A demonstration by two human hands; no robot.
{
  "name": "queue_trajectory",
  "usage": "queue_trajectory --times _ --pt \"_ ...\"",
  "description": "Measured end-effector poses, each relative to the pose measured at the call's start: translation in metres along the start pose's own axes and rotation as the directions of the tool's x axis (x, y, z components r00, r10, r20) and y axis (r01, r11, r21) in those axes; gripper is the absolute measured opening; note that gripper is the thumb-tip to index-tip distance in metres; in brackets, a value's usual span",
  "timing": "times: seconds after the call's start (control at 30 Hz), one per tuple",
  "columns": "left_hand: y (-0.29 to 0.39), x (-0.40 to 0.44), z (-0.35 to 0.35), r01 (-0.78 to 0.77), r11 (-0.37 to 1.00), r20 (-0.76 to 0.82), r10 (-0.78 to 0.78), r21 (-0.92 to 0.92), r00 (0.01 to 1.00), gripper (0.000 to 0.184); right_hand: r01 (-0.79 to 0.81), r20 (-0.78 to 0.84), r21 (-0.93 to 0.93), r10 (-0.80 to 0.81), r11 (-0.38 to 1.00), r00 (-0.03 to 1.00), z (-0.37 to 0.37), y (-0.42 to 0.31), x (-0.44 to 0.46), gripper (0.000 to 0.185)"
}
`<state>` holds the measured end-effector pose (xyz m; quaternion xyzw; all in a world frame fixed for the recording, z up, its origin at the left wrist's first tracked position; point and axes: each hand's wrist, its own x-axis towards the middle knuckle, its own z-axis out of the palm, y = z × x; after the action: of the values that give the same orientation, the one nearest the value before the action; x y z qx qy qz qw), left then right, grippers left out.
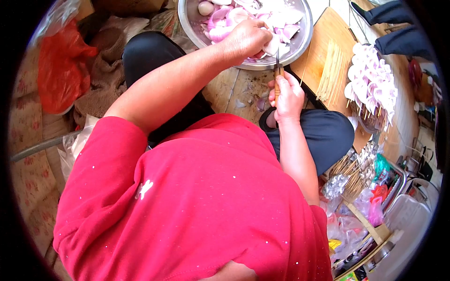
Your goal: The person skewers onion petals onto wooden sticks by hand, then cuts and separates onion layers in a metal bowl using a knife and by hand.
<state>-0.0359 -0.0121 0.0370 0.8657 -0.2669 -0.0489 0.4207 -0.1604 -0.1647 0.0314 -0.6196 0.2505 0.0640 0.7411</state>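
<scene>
A metal bowl (307, 40) holds peeled and cut purple-white onion pieces (225, 18). Over its near side, my left hand (248, 40) is closed round a pale onion piece (272, 45), with its knuckles up. My right hand (287, 96) grips the wooden handle of a knife (279, 75) just outside the near rim. The dark blade points up toward the bowl, close beside the onion piece; its tip is hard to make out. To the right, thin wooden skewers (330, 72) lie on a wooden board (323, 37).
Skewered onion pieces (370, 79) stand bunched at the right. Below are more skewers (349, 173), plastic bags (349, 229) and a clear bin (408, 229). A red bag (63, 70) and brown cloth (105, 65) lie left. Another person's legs (398, 33) show at top right.
</scene>
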Motion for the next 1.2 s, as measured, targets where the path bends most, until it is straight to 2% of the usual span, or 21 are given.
queue_trajectory --times 0.07,0.1,0.13,0.17,0.2,0.27,0.3,0.37,0.7,1.13,1.2 --pt "0.002 -0.005 0.000 -0.237 0.928 -0.038 0.259 0.287 0.965 0.013 0.057 -0.047 0.018 -0.056 0.998 0.997 0.002 -0.002 0.003 0.029" --pt "0.008 -0.002 -0.002 -0.238 0.928 -0.041 0.260 0.287 0.965 0.013 0.074 -0.049 0.008 -0.073 0.997 0.996 0.001 -0.005 0.003 0.029" --pt "0.017 0.002 -0.004 0.165 0.949 -0.063 -0.189 -0.268 0.980 0.014 0.075 -0.047 0.008 -0.074 0.997 0.996 0.001 -0.005 0.002 0.029" --pt "0.020 0.004 -0.005 0.481 0.524 0.153 -0.548 -0.703 0.822 0.014 0.091 -0.053 0.011 -0.090 0.996 0.994 0.001 -0.006 0.000 0.029" --pt "0.016 0.005 -0.005 0.479 0.526 0.150 -0.549 -0.702 0.822 0.014 0.108 -0.059 0.015 -0.107 0.994 0.993 0.001 -0.006 -0.002 0.029" --pt "0.005 0.007 -0.002 0.409 0.562 0.013 -0.577 -0.719 0.816 0.018 0.129 -0.012 0.002 -0.129 0.992 0.992 0.001 -0.006 -0.010 0.031" --pt "0.007 0.007 -0.004 0.415 0.565 0.005 -0.588 -0.713 0.809 0.009 0.170 0.033 -0.010 -0.170 0.985 0.985 0.002 -0.005 -0.014 0.032" --pt "0.004 0.008 -0.003 0.394 0.542 0.011 -0.578 -0.742 0.816 0.009 0.219 0.090 -0.014 -0.217 0.976 0.972 0.003 -0.002 -0.017 0.034" --pt "0.014 0.006 -0.007 0.301 0.374 0.044 -0.563 -0.877 0.826 0.018 0.188 0.106 0.014 -0.188 0.982 0.976 0.003 0.000 -0.017 0.034" --pt "0.008 0.008 -0.007 0.339 0.409 0.055 -0.568 -0.847 0.821 0.013 0.091 0.144 0.133 -0.110 0.987 0.983 0.005 -0.004 -0.020 0.035" --pt "0.007 0.009 -0.007 0.310 0.430 0.029 -0.546 -0.848 0.837 0.019 0.086 0.141 0.132 -0.105 0.987 0.984 0.005 -0.004 -0.021 0.035"
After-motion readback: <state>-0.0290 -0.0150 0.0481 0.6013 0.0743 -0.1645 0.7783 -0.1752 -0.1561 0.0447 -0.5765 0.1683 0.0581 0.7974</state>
